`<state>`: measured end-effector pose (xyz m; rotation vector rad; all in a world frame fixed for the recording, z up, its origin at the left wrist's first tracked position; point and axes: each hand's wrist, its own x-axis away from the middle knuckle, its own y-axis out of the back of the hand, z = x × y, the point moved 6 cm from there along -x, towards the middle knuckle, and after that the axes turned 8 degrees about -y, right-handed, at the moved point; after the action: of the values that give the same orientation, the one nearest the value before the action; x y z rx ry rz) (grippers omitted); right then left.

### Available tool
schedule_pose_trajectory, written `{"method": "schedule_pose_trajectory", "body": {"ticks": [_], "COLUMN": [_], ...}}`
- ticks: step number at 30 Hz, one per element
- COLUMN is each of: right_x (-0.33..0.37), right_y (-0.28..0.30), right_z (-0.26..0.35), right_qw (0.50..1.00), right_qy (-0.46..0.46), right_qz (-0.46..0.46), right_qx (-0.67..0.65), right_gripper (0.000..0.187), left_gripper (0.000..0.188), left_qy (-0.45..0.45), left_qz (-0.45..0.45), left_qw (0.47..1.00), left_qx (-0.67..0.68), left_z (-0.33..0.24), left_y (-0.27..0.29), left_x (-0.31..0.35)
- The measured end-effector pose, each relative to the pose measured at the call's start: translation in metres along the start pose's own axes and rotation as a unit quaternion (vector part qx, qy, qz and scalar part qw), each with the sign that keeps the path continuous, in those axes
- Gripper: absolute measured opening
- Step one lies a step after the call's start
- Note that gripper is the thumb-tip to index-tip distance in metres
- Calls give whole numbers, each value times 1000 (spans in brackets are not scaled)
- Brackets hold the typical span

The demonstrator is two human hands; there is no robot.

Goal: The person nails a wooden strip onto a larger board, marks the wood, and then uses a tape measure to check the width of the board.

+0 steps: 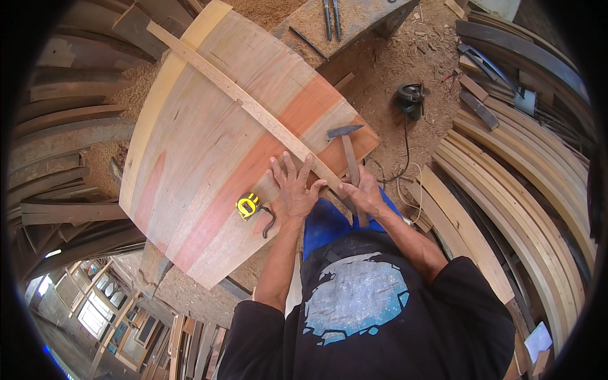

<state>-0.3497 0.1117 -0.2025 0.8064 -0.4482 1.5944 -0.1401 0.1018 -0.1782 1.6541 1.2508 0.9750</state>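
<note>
Right hand [365, 192] holds hammer [349, 152]; left hand [293, 192] touches wooden strip [272, 125].

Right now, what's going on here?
A person is at a large wood panel with a long wooden strip lying diagonally across it. The left hand is spread on the panel, fingers reaching the strip's edge. The right hand has the hammer by its handle, head over the panel, and thumb and fingers at the strip's near end. The yellow tape measure lies on the panel, left of the left hand.
</note>
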Motion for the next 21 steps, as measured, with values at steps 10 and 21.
{"method": "schedule_pose_trajectory", "body": {"ticks": [10,21], "right_x": [1,0], "right_y": [1,-1], "right_z": [8,6], "right_qw": [1000,999], "right_qy": [-11,-14], "right_qz": [10,-2], "right_qx": [14,35], "right_gripper": [32,33], "left_gripper": [79,29], "left_qy": [26,457], "left_qz": [30,-35], "left_qw": [999,631], "left_qx": [11,626], "left_z": [-16,-56], "left_y": [13,-68], "left_x": [-3,87]}}
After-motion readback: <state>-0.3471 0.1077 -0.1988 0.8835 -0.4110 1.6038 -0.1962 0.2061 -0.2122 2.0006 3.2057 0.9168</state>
